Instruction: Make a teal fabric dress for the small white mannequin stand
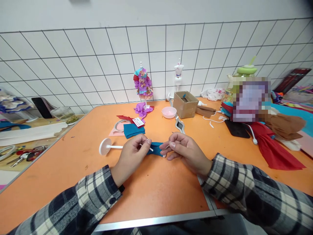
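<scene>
My left hand [137,150] is closed in a pinch on a thin white strip [151,149], which pokes out past its fingertips. Opposite it, my right hand [182,148] has thumb and fingers drawn together; whatever they hold is too small to name. Between and beneath both hands lies a piece of blue crepe paper [156,148] on the orange table. A white stand with a round base [105,147] lies on its side, its rod running behind my left hand. Just beyond is a folded blue crepe paper piece [134,130].
Farther back stand a small dress form in ruffled purple paper [143,83], a bare white dress form [178,73], a pink bowl [169,112] and a cardboard box [185,104]. A tape roll [119,125] lies left; red crepe paper [276,150] and a blurred-out phone [250,99] are right.
</scene>
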`<state>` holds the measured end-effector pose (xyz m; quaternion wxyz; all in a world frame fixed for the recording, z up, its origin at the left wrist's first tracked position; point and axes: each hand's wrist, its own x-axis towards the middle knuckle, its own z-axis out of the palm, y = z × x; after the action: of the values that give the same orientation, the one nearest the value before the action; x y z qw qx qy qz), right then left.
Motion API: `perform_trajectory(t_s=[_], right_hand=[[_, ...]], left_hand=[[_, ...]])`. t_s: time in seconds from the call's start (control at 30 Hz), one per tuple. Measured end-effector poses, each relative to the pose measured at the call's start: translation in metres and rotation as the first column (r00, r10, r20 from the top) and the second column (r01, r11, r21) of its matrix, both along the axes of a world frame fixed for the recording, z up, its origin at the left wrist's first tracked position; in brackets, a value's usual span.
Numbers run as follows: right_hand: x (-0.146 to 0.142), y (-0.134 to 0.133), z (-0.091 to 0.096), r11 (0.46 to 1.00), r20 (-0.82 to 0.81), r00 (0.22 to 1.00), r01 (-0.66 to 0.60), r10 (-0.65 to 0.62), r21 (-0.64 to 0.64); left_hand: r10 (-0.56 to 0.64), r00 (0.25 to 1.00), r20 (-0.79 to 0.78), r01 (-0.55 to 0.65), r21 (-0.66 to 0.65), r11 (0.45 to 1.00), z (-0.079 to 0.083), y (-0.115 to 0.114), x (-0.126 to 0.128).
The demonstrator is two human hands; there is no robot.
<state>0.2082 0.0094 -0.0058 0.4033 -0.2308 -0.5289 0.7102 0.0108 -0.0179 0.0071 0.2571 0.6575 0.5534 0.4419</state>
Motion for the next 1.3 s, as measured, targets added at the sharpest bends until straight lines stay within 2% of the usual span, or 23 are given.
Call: perform_trajectory(t_s=[0.13, 0.27, 0.33, 0.43, 0.5, 0.53, 0.6, 0.7, 0.77, 0.83, 0.93, 1.1, 1.2, 1.3], right_hand=[[0.001, 0.004, 0.002, 0.98, -0.091, 0.994, -0.07, 0.053, -0.185], [0.006, 0.008, 0.006, 0.971, -0.109, 0.994, -0.057, 0.032, -0.233], [0.011, 0.01, 0.007, 0.975, -0.09, 0.995, -0.066, 0.048, -0.214], [0.02, 0.017, 0.006, 0.991, -0.032, 0.998, -0.064, 0.061, -0.116], [0.027, 0.024, 0.006, 0.999, -0.012, 1.0, 0.005, -0.005, -0.054], [0.03, 0.027, 0.006, 0.998, -0.021, 0.998, 0.05, -0.051, -0.036], [0.034, 0.033, 0.005, 0.993, -0.07, 0.991, 0.114, -0.114, -0.015], [0.034, 0.034, 0.001, 0.997, -0.149, 0.987, 0.066, -0.059, 0.046], [0.03, 0.03, -0.003, 0.995, -0.167, 0.986, -0.006, 0.022, 0.096], [0.025, 0.024, -0.005, 0.992, -0.162, 0.985, -0.04, 0.06, 0.123], [0.02, 0.016, -0.004, 0.994, -0.147, 0.989, 0.02, -0.004, 0.11], [0.016, 0.015, -0.002, 0.99, -0.115, 0.985, 0.135, -0.129, 0.05], [0.014, 0.015, -0.004, 0.981, -0.058, 0.983, 0.179, -0.175, 0.074], [0.016, 0.021, -0.001, 0.943, -0.009, 0.955, 0.293, -0.295, 0.156]], left_hand=[[-0.006, 1.0, 0.007, 0.006, 0.051, 0.999, 0.0, -0.006, 0.0], [0.006, 1.0, 0.006, -0.007, 0.116, 0.993, 0.006, -0.008, -0.004], [0.027, 0.999, -0.046, -0.02, 0.152, 0.988, 0.018, -0.002, -0.007], [0.022, 0.994, -0.106, -0.005, 0.158, 0.987, 0.042, 0.014, -0.003], [-0.026, 0.998, -0.049, 0.029, 0.073, 0.997, 0.052, 0.022, 0.006], [-0.055, 0.998, 0.013, 0.055, 0.001, 0.998, 0.052, 0.024, 0.013], [-0.107, 0.978, 0.179, 0.136, -0.157, 0.978, 0.042, 0.021, 0.029], [-0.101, 0.929, 0.357, 0.213, -0.288, 0.934, 0.011, 0.006, 0.051], [-0.107, 0.925, 0.364, 0.215, -0.269, 0.939, -0.007, -0.003, 0.06], [-0.125, 0.933, 0.338, 0.2, -0.197, 0.96, -0.016, -0.007, 0.062], [-0.12, 0.948, 0.294, 0.158, -0.108, 0.982, -0.019, -0.005, 0.058], [-0.1, 0.961, 0.257, 0.117, -0.05, 0.992, -0.016, 0.004, 0.055], [-0.103, 0.965, 0.241, 0.114, -0.03, 0.993, -0.014, 0.001, 0.058], [-0.031, 0.96, 0.279, 0.048, -0.053, 0.997, -0.013, -0.013, 0.06]])
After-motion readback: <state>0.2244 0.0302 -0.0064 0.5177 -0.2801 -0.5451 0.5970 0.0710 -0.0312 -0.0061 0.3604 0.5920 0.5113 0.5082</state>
